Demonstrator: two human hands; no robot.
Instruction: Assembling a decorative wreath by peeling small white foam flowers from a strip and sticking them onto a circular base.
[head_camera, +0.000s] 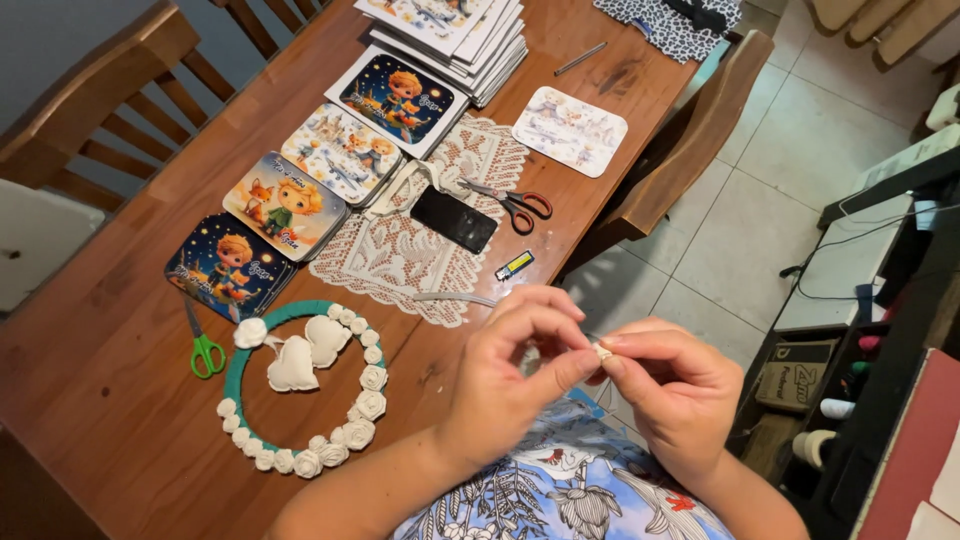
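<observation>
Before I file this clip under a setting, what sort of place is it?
Probably a home dining table used for crafts: a brown wooden table with wooden slat-backed chairs, a white lace doily, and a teal ring wreath with white fabric roses.

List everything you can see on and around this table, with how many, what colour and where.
wooden table: one, brown, fills the left of the view
wreath ring: one, teal with white fabric roses and two white hearts, near table edge
green-handled scissors: one, left of the wreath
red-handled scissors: one, on the lace doily
lace doily: one, cream, table middle
phone: one, black, on the doily
lighter: one, yellow and blue, right of the doily
illustrated cards: several stacks, colourful, in a row from left to top
loose card: one, pale, upper right
wooden chairs: two, brown, either side
left hand: pinching a small white piece
right hand: pinching the same piece
</observation>
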